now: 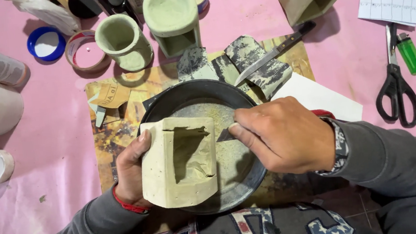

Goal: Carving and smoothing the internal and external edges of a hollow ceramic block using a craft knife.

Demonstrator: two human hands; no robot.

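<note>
Down over a dark round pan [191, 96], the left hand [131, 171] curls around the left side of a pale clay block [179, 162], gripping it upright. Just right of it, the right hand [285, 135] pinches a small dark blade [225, 135], its tip touching the block's cut-out opening.

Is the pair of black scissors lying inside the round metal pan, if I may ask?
No, the scissors lie on the pink cloth, well to the right of the pan.
</note>
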